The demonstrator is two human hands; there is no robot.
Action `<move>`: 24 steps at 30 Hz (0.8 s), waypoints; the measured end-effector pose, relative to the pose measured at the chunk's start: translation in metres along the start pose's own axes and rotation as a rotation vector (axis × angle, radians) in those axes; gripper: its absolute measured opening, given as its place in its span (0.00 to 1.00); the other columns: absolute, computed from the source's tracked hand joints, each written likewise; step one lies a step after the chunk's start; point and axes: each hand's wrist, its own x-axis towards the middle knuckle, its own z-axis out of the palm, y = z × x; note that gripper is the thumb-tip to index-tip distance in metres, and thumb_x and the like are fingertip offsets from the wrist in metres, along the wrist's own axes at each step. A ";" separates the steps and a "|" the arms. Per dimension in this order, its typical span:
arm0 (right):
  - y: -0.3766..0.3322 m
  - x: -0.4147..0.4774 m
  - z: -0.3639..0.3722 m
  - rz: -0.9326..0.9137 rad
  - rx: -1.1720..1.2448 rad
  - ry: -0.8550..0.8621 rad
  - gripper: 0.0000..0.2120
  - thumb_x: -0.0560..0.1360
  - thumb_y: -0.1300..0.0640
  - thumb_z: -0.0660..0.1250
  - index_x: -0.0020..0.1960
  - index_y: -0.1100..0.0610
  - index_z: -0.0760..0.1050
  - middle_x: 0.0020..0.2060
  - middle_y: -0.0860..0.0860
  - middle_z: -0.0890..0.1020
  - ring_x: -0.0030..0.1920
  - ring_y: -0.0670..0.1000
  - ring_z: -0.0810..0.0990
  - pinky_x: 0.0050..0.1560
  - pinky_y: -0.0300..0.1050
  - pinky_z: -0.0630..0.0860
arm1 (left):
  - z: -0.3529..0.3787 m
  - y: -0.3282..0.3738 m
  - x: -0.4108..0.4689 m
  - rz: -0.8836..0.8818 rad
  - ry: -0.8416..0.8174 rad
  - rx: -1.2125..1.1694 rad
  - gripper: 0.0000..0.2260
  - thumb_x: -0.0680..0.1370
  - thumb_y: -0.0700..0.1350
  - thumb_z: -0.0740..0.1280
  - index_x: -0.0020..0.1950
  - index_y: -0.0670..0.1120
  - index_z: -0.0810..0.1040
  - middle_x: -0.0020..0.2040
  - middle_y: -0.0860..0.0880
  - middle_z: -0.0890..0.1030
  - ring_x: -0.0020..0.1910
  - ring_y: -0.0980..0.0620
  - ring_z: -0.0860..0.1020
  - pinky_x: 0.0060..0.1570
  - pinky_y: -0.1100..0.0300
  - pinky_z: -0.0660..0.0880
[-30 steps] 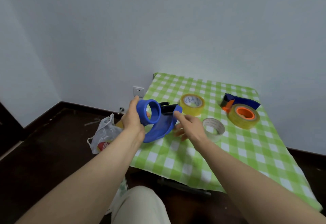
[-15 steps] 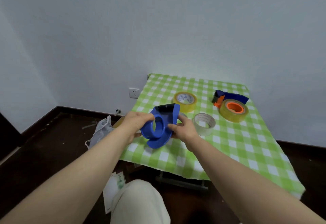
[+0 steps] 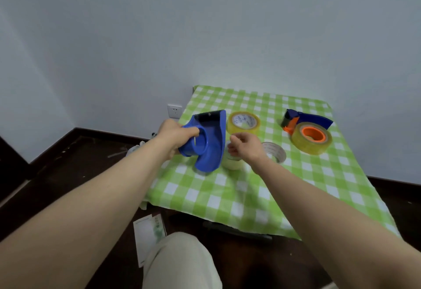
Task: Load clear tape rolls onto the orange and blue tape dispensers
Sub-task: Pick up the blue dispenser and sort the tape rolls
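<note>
My left hand [image 3: 175,135] grips the blue tape dispenser [image 3: 210,143] by its round hub and holds it tilted above the near left of the green checked table [image 3: 227,197], its serrated blade end pointing away. My right hand [image 3: 247,147] hovers just right of it with loosely curled fingers, holding nothing. A pale clear roll [image 3: 233,163] lies under those fingers. A yellowish clear roll [image 3: 243,122] lies behind it. The second dispenser [image 3: 305,119], orange and blue, lies at the far right with a clear roll [image 3: 312,145] on its orange hub.
A thin, nearly used-up roll [image 3: 274,152] lies right of my right hand. A wall socket [image 3: 175,111] is on the wall beyond the table's left edge. A sheet of paper [image 3: 148,231] lies on the dark floor by my knee [image 3: 182,263].
My right hand has let go of the blue dispenser and drawn back to the right, over the pale roll. My left hand has turned the dispenser so the blade end points away.
</note>
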 end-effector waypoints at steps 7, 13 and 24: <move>-0.002 0.050 -0.030 -0.113 -0.445 0.137 0.14 0.78 0.64 0.58 0.61 0.61 0.76 0.60 0.58 0.79 0.61 0.57 0.76 0.64 0.53 0.71 | 0.003 -0.003 0.035 -0.025 0.133 -0.008 0.10 0.60 0.43 0.72 0.33 0.42 0.73 0.34 0.44 0.77 0.36 0.44 0.77 0.43 0.42 0.81; 0.005 0.076 -0.035 -0.097 -0.739 0.123 0.23 0.76 0.69 0.54 0.68 0.56 0.69 0.69 0.55 0.70 0.68 0.57 0.69 0.66 0.53 0.69 | 0.011 -0.011 0.060 -0.053 0.191 0.053 0.18 0.56 0.48 0.71 0.39 0.39 0.78 0.36 0.45 0.78 0.41 0.43 0.80 0.39 0.53 0.78; 0.014 0.106 -0.037 -0.175 -1.334 -0.015 0.22 0.76 0.65 0.56 0.68 0.53 0.68 0.66 0.56 0.71 0.67 0.57 0.67 0.67 0.49 0.63 | 0.029 -0.017 0.072 0.009 0.172 0.070 0.08 0.66 0.40 0.75 0.39 0.44 0.77 0.41 0.44 0.81 0.43 0.44 0.81 0.45 0.51 0.79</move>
